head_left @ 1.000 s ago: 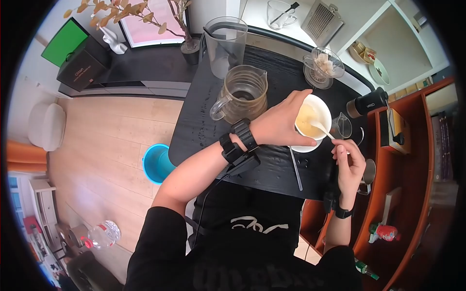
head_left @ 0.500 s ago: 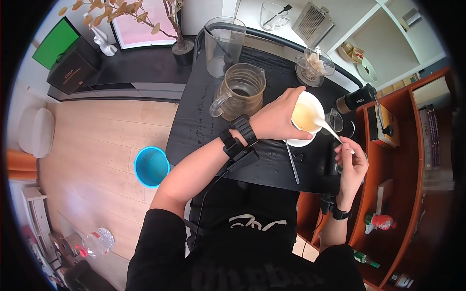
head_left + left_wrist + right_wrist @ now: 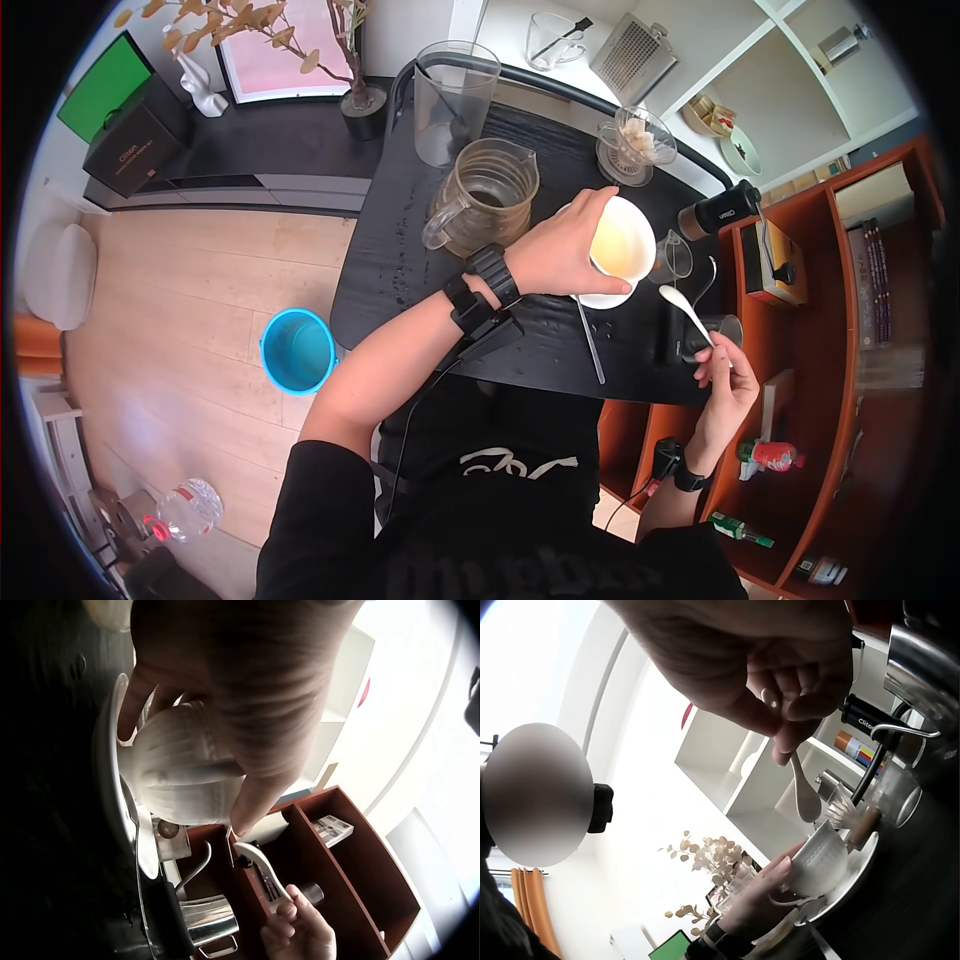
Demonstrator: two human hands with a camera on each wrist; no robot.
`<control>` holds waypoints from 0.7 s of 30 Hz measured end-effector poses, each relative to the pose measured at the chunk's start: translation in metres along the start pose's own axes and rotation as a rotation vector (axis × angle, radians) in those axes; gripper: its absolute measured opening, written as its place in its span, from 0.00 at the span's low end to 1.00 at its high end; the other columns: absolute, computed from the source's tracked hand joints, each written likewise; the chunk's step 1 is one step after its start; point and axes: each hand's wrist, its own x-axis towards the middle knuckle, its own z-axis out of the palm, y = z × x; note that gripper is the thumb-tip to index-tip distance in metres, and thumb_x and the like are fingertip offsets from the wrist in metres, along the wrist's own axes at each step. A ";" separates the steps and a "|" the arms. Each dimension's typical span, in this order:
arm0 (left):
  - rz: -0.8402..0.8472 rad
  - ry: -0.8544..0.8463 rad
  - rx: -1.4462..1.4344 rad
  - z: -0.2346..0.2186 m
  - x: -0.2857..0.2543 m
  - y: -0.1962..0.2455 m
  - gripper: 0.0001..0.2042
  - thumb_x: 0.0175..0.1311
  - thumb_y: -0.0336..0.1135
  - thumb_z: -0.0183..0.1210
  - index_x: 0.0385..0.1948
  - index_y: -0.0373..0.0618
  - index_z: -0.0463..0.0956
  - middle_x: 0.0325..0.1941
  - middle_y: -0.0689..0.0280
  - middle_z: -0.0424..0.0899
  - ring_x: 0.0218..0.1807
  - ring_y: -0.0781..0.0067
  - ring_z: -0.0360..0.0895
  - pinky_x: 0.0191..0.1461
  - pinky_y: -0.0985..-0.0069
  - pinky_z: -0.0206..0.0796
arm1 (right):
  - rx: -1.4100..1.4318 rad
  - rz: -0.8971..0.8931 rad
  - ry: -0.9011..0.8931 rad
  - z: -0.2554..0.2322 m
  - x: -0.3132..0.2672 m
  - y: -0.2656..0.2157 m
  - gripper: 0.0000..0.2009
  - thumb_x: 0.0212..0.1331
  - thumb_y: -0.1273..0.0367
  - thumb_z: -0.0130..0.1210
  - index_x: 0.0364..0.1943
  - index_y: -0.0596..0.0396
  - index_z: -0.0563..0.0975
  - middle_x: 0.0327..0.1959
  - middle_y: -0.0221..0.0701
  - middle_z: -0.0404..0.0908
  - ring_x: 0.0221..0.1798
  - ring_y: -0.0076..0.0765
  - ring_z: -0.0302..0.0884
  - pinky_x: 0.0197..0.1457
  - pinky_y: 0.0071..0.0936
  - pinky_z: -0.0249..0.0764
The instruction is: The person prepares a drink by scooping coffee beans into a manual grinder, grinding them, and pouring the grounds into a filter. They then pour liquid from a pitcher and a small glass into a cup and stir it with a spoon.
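My left hand (image 3: 560, 250) grips a white ribbed cup (image 3: 180, 735) from its left side, thumb near the rim. Pale yellow liquid (image 3: 620, 245) fills part of it. Under the cup lies a white saucer (image 3: 606, 300), with a thin metal spoon (image 3: 591, 348) pointing from it toward the table's front edge. Off to the right, my right hand (image 3: 728, 385) pinches a white spoon (image 3: 682, 304) by its handle end. Its bowl is in the air outside the cup, apart from the rim. The right wrist view shows the spoon (image 3: 804, 795) hanging above the cup (image 3: 821, 862).
Behind the left hand stands a ribbed glass carafe (image 3: 500, 170), with a tall clear container (image 3: 455, 110) beyond it. A glass dripper (image 3: 636, 145), a black hand grinder (image 3: 720, 208), a small glass (image 3: 674, 258) and a metal pitcher (image 3: 728, 330) line the right side. On the floor sits a blue bucket (image 3: 300, 350).
The white spoon has come out of the cup and moved right and toward the body with my right hand. My left hand keeps its grip on the cup. The head view has shifted slightly.
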 end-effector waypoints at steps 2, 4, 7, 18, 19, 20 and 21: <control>-0.007 -0.006 -0.008 -0.001 -0.001 0.001 0.56 0.47 0.53 0.76 0.72 0.31 0.50 0.70 0.44 0.61 0.69 0.46 0.68 0.69 0.63 0.65 | -0.034 0.045 -0.047 0.001 0.000 0.004 0.10 0.70 0.71 0.57 0.49 0.60 0.84 0.32 0.29 0.85 0.28 0.16 0.74 0.31 0.13 0.66; 0.003 -0.003 -0.008 -0.001 0.000 0.001 0.56 0.47 0.52 0.76 0.72 0.31 0.50 0.70 0.44 0.62 0.69 0.46 0.68 0.69 0.63 0.65 | -0.042 0.078 -0.066 0.007 0.000 0.013 0.10 0.71 0.70 0.57 0.49 0.59 0.83 0.32 0.28 0.85 0.29 0.15 0.74 0.32 0.13 0.67; 0.021 0.002 -0.005 0.000 -0.001 -0.001 0.55 0.47 0.52 0.76 0.72 0.31 0.50 0.70 0.44 0.62 0.69 0.46 0.68 0.69 0.63 0.66 | -0.011 0.126 -0.086 0.020 0.000 0.027 0.10 0.71 0.69 0.56 0.48 0.58 0.83 0.33 0.27 0.85 0.29 0.14 0.73 0.32 0.13 0.67; 0.061 0.033 -0.008 0.001 0.000 -0.001 0.54 0.47 0.55 0.74 0.69 0.30 0.52 0.64 0.42 0.65 0.66 0.40 0.69 0.66 0.58 0.67 | -0.542 0.163 -0.330 0.041 -0.005 0.030 0.07 0.63 0.71 0.62 0.37 0.62 0.79 0.22 0.32 0.82 0.23 0.23 0.75 0.31 0.23 0.72; 0.063 0.037 -0.004 0.001 0.000 -0.002 0.54 0.47 0.55 0.74 0.69 0.30 0.52 0.64 0.42 0.65 0.66 0.40 0.69 0.66 0.58 0.67 | -0.559 0.156 -0.323 0.043 -0.004 0.027 0.07 0.62 0.70 0.63 0.36 0.62 0.80 0.23 0.32 0.81 0.23 0.24 0.75 0.30 0.24 0.71; 0.065 0.040 -0.002 0.002 0.000 -0.002 0.54 0.47 0.55 0.74 0.69 0.30 0.52 0.64 0.42 0.65 0.66 0.40 0.69 0.66 0.58 0.67 | -0.577 0.150 -0.315 0.044 -0.004 0.026 0.08 0.61 0.70 0.64 0.35 0.62 0.80 0.23 0.33 0.81 0.22 0.25 0.75 0.30 0.25 0.71; 0.067 0.042 0.000 0.002 0.000 -0.002 0.54 0.46 0.55 0.74 0.69 0.30 0.52 0.64 0.42 0.65 0.67 0.40 0.69 0.66 0.58 0.67 | -0.595 0.119 -0.314 0.044 -0.004 0.027 0.08 0.60 0.70 0.65 0.35 0.61 0.80 0.24 0.32 0.80 0.23 0.26 0.74 0.30 0.26 0.70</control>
